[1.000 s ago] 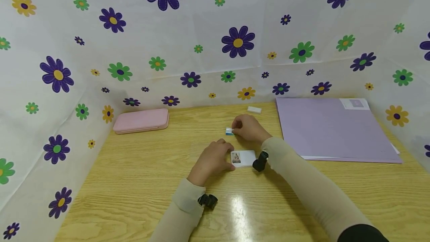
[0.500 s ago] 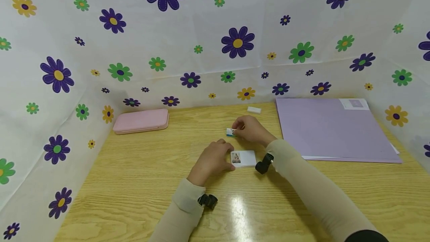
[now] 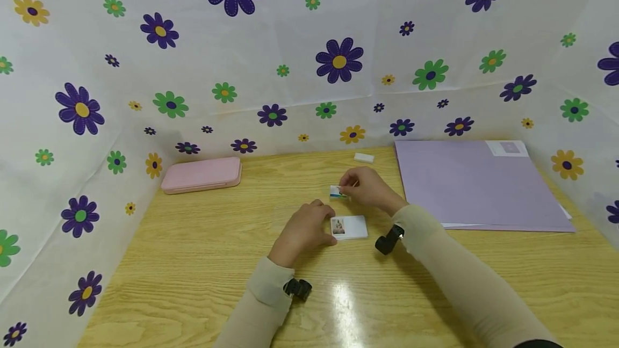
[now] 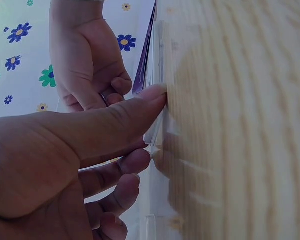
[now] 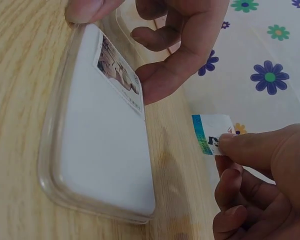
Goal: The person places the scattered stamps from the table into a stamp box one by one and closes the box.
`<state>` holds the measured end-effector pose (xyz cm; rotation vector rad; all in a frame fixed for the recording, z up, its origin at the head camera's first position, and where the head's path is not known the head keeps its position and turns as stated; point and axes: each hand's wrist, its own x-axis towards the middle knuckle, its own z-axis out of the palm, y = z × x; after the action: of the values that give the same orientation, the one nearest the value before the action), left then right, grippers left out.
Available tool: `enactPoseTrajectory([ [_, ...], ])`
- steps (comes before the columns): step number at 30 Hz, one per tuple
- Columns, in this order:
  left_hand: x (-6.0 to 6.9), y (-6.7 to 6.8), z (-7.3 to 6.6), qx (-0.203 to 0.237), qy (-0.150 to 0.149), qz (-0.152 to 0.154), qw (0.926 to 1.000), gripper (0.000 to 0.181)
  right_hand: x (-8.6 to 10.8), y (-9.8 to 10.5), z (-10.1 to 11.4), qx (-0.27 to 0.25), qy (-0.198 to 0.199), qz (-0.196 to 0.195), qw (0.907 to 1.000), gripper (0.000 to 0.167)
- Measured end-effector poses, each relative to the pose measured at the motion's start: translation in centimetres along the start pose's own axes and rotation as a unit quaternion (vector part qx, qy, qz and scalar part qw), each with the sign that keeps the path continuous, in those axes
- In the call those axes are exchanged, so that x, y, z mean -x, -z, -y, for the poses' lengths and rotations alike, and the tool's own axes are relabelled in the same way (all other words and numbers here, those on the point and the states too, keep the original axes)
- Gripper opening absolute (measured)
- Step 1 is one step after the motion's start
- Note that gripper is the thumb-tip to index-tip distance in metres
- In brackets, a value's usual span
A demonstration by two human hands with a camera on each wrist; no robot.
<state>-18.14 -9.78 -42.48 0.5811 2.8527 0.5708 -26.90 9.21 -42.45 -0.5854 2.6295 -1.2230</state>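
A flat white rectangular piece in a clear rim (image 3: 355, 227) (image 5: 105, 150) lies on the table, with a small stamp-like picture (image 3: 338, 226) (image 5: 119, 75) at its left end. My left hand (image 3: 302, 230) (image 4: 50, 155) grips its left end between thumb and fingers. Behind it, my right hand (image 3: 369, 188) (image 5: 270, 165) pinches a small stamp-like slip (image 3: 335, 191) (image 5: 206, 131), white with a blue-green edge, raised above the table in the right wrist view. The slip's right part is under my right thumb.
A pink case (image 3: 202, 174) stands at the back left and a small white block (image 3: 364, 158) at the back. Large purple sheets (image 3: 474, 187) lie on the right, with white paper beneath. Flowered cloth (image 3: 290, 31) surrounds the table behind and at the sides.
My right hand has moved slightly right and toward me with the small slip, and its wrist has swung right. My left hand keeps its grip on the white piece.
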Motion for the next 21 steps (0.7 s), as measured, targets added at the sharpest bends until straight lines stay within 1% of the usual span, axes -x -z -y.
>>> enactPoseTrajectory([
  [10, 0.0, 0.0, 0.0, 0.005, 0.002, 0.001, 1.0000, 0.054, 1.4, 0.6, 0.1, -0.015, 0.011, 0.001, 0.9998, 0.006],
  [15, 0.0, 0.0, 0.1, -0.001, -0.002, -0.001, 1.0000, 0.055, 2.2, 0.8, -0.1, -0.011, 0.009, 0.006, 0.9999, 0.007],
  [21, 0.1, 0.1, 0.0, 0.009, -0.005, -0.003, 0.9999, 0.053, 2.9, 0.9, -0.4, -0.007, 0.013, 0.017, 0.9997, 0.008],
])
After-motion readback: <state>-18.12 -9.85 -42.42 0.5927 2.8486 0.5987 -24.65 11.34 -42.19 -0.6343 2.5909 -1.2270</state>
